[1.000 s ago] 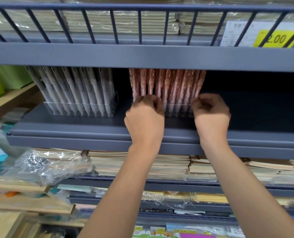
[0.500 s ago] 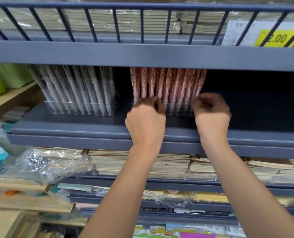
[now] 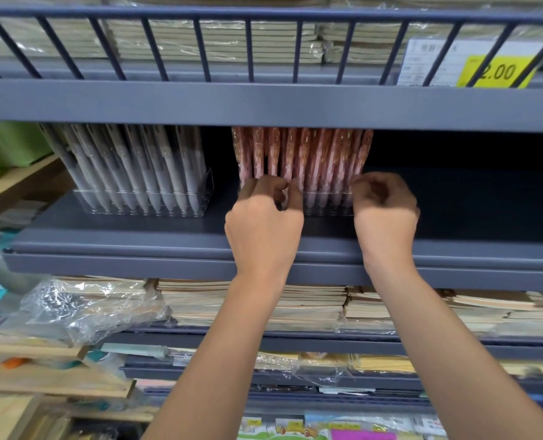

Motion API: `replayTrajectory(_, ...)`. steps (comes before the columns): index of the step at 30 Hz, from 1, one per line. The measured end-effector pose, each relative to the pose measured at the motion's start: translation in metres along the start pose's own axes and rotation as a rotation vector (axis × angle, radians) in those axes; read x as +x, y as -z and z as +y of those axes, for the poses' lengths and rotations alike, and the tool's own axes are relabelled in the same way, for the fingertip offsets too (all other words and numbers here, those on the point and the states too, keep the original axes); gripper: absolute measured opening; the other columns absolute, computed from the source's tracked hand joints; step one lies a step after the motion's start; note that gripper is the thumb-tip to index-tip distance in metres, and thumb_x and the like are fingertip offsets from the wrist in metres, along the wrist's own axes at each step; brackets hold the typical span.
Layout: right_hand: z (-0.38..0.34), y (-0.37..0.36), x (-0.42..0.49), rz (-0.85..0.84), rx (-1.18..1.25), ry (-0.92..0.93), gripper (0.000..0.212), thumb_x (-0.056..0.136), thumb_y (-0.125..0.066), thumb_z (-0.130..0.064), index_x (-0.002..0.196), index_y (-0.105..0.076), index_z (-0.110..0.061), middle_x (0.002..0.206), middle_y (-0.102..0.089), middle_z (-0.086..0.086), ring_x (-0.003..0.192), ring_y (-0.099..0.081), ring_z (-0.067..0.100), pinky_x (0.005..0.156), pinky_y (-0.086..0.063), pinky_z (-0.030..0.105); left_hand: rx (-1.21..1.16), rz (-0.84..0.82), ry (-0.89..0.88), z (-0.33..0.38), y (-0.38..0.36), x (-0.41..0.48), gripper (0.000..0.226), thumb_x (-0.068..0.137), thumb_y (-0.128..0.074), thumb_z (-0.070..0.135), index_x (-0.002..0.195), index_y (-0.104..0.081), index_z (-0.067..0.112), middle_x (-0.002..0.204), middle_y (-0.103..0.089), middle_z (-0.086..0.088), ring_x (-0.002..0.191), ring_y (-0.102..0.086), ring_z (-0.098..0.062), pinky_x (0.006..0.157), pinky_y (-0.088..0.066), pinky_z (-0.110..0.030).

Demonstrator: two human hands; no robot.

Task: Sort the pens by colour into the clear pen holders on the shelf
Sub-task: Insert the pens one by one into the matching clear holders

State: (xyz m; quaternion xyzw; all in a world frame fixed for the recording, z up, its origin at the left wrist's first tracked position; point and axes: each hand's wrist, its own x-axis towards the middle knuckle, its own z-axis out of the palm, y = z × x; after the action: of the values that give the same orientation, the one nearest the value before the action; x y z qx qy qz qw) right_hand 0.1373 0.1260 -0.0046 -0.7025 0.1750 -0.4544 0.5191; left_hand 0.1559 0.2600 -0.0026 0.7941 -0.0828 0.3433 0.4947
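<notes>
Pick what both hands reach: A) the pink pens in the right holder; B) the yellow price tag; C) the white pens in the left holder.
A: the left hand and right hand are both at the foot of the pink pens, away from the white pens.

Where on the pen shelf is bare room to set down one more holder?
Widest: the bare shelf right of the pink pen holder, beyond the right hand. A narrow gap lies between that holder and the white pen holder. The front strip before the white holder is free. Crowded: the pink holder's front, with the left hand there too.
</notes>
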Motion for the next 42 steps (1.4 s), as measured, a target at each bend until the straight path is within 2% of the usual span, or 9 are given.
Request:
replayTrajectory(3, -0.002, 0.001, 0.000, 0.003, -0.003, -0.002, 0.007, 0.086, -0.062, -0.016, 0.091, -0.065, -0.020, 0.077, -0.064, -0.016, 0.072, -0.060, -0.004, 0.065, -0.042, 0.005, 0.017, -0.047, -0.040, 0.003, -0.002, 0.001, 0.014, 0.087, -0.065, 0.032, 0.086, -0.074, 0.021, 0.084, -0.071, 0.000, 0.071, -0.063, -0.027, 0.066, -0.052, -0.037)
replayTrajectory(6, -0.003, 0.002, -0.001, 0.008, 0.008, 0.001, 0.009, 0.086, -0.062, -0.012, 0.090, -0.065, -0.019, 0.076, -0.064, -0.017, 0.068, -0.059, -0.010, 0.063, -0.041, 0.004, 0.019, -0.059, -0.031, 0.010, -0.003, 0.000, 0.020, 0.087, -0.062, 0.038, 0.090, -0.074, 0.023, 0.081, -0.074, 0.000, 0.072, -0.067, -0.031, 0.068, -0.054, -0.040)
replayTrajectory(9, -0.004, 0.002, -0.002, 0.021, 0.016, 0.011, 0.010, 0.085, -0.060, -0.009, 0.090, -0.066, -0.017, 0.075, -0.064, -0.016, 0.065, -0.058, -0.010, 0.061, -0.040, 0.004, -0.020, -0.058, -0.027, 0.018, -0.008, -0.003, 0.019, 0.087, -0.062, 0.038, 0.089, -0.073, 0.023, 0.073, -0.074, -0.003, 0.069, -0.068, -0.032, 0.065, -0.056, -0.040)
replayTrajectory(13, -0.005, 0.003, -0.003, 0.026, 0.031, 0.017, 0.014, 0.083, -0.059, -0.006, 0.091, -0.067, -0.013, 0.076, -0.064, -0.013, 0.065, -0.057, -0.008, 0.063, -0.041, 0.007, 0.054, -0.070, -0.058, 0.027, -0.017, -0.006, 0.017, 0.088, -0.067, 0.036, 0.088, -0.075, 0.021, 0.071, -0.074, -0.008, 0.068, -0.069, -0.037, 0.061, -0.056, -0.040)
replayTrajectory(16, -0.005, 0.003, -0.003, 0.029, 0.037, 0.016, 0.015, 0.082, -0.057, -0.005, 0.090, -0.068, -0.012, 0.075, -0.064, -0.013, 0.066, -0.057, -0.007, 0.064, -0.042, 0.008, 0.134, -0.040, -0.092, 0.025, -0.022, -0.004, 0.019, 0.088, -0.068, 0.035, 0.081, -0.077, 0.019, 0.065, -0.071, -0.011, 0.061, -0.066, -0.038, 0.053, -0.047, -0.033)
replayTrajectory(20, -0.006, 0.003, -0.003, 0.045, 0.057, 0.029, 0.012, 0.085, -0.058, -0.006, 0.088, -0.067, -0.014, 0.073, -0.062, -0.015, 0.065, -0.057, -0.011, 0.062, -0.040, 0.004, 0.249, -0.105, -0.130, 0.020, -0.025, -0.002, 0.029, 0.094, -0.059, 0.039, 0.085, -0.076, 0.017, 0.071, -0.072, -0.012, 0.066, -0.066, -0.038, 0.055, -0.041, -0.032)
replayTrajectory(28, -0.006, 0.002, -0.003, 0.044, 0.066, 0.048, 0.013, 0.085, -0.059, -0.004, 0.086, -0.065, -0.016, 0.073, -0.062, -0.016, 0.066, -0.057, -0.013, 0.062, -0.039, 0.003, 0.267, -0.126, -0.089, 0.021, -0.025, -0.002, 0.029, 0.095, -0.058, 0.037, 0.088, -0.076, 0.015, 0.074, -0.072, -0.014, 0.072, -0.067, -0.039, 0.060, -0.052, -0.038)
replayTrajectory(35, -0.005, 0.003, -0.003, 0.043, 0.054, 0.060, 0.013, 0.085, -0.059, -0.006, 0.086, -0.065, -0.017, 0.073, -0.061, -0.017, 0.066, -0.057, -0.014, 0.060, -0.038, 0.002, 0.309, -0.153, -0.113, 0.020, -0.025, -0.001, 0.032, 0.097, -0.052, 0.035, 0.087, -0.074, 0.015, 0.076, -0.071, -0.012, 0.073, -0.065, -0.036, 0.060, -0.047, -0.036)
replayTrajectory(42, -0.006, 0.003, -0.004, 0.044, 0.055, 0.058, 0.012, 0.085, -0.059, -0.005, 0.086, -0.065, -0.016, 0.073, -0.061, -0.017, 0.065, -0.056, -0.014, 0.060, -0.038, 0.002, 0.265, -0.085, -0.115, 0.023, -0.023, -0.005, 0.026, 0.092, -0.061, 0.027, 0.075, -0.075, 0.012, 0.063, -0.068, -0.015, 0.060, -0.063, -0.039, 0.053, -0.036, -0.031)
